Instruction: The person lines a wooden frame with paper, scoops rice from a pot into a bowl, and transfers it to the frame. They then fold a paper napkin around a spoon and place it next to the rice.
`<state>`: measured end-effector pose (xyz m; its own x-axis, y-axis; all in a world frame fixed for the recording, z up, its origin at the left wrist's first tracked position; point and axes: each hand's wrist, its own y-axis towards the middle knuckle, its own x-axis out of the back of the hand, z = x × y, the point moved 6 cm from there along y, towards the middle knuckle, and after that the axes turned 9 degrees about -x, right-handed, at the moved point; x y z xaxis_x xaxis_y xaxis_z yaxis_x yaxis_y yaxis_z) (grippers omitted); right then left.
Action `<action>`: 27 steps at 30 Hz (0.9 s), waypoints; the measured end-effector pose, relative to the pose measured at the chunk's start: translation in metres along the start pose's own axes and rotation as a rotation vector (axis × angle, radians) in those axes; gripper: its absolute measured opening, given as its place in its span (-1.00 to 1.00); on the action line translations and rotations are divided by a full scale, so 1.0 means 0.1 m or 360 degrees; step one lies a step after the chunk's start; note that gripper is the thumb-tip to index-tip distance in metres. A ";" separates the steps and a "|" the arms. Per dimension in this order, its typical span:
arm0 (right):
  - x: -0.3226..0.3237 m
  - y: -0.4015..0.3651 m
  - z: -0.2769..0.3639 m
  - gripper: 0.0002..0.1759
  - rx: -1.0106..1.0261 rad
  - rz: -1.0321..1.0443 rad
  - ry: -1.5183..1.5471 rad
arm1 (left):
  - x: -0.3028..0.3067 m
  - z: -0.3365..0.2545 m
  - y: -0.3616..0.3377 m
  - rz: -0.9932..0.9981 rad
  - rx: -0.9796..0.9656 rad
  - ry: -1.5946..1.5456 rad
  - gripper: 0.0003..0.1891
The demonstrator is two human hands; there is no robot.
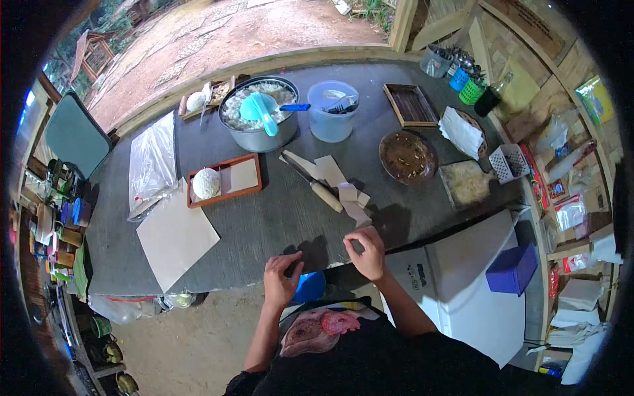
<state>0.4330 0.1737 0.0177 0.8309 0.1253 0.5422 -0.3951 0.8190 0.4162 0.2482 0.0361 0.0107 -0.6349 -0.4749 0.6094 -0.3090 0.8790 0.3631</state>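
Observation:
My left hand (282, 280) hovers at the table's front edge, fingers loosely curled, a gap before the thumb, holding nothing. To its right, my right hand (367, 252) is also bent loosely, with thumb and fingertips near each other and nothing visible between them. Just beyond it lie torn brown paper pieces (356, 212). A knife with a wooden handle (325, 196) rests beside them, its blade partly over a paper strip (330, 170). Farther left, a reddish wooden tray (224, 198) holds a white rice mound (206, 183) and a brown paper piece (243, 176).
A pot of rice (264, 140), with a turquoise scoop (259, 111) on top, stands near the back. Beside it is a clear tub (330, 125). Brown paper sheets (175, 241) and a plastic packet (153, 158) lie left. A round brown dish (408, 157) sits right.

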 end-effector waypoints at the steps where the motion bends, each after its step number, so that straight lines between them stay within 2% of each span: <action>1: 0.05 -0.01 0.00 -0.85 0.0005 -0.0012 -0.0006 | 0.00 -0.03 -0.03 -0.0002 -0.0014 -0.0004 -0.74; 7: 0.38 -0.19 0.01 -0.88 -0.0058 -0.0143 -0.0089 | -0.02 -0.12 -0.18 0.0123 -0.0154 0.0037 -0.73; 9: 0.43 -0.35 -0.05 -0.86 -0.0172 -0.0167 -0.0165 | -0.04 -0.14 -0.27 0.0169 -0.0103 -0.0055 -0.75; 13: 0.61 -0.61 -0.01 -0.86 -0.0178 -0.0261 -0.0220 | -0.12 -0.27 -0.42 0.0229 -0.0102 -0.0277 -0.78; 15: 0.73 -0.68 -0.04 -0.86 -0.0197 -0.0254 -0.0281 | -0.17 -0.41 -0.44 0.0223 -0.0378 -0.0163 -0.81; 17: 0.83 -0.72 -0.11 -0.88 -0.0312 -0.0173 -0.0257 | -0.25 -0.52 -0.42 0.0251 -0.0393 -0.0247 -0.80; 22: 1.18 -0.65 -0.44 -0.90 -0.0325 -0.0180 -0.0287 | -0.50 -0.76 -0.12 0.0321 -0.0497 -0.0302 -0.79; 25: 1.45 -0.42 -0.70 -0.91 -0.0548 -0.0146 -0.0206 | -0.74 -0.97 0.26 0.0409 -0.0721 -0.0264 -0.80; 27: 1.66 -0.16 -0.90 -0.91 -0.0492 -0.0213 -0.0235 | -0.92 -1.15 0.59 0.0447 -0.0783 -0.0252 -0.82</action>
<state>0.6128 0.2323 0.0354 0.7927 -0.0582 0.6069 -0.1309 0.9560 0.2626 0.3697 0.1266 0.0568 -0.7546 -0.1814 0.6306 0.2272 0.8293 0.5105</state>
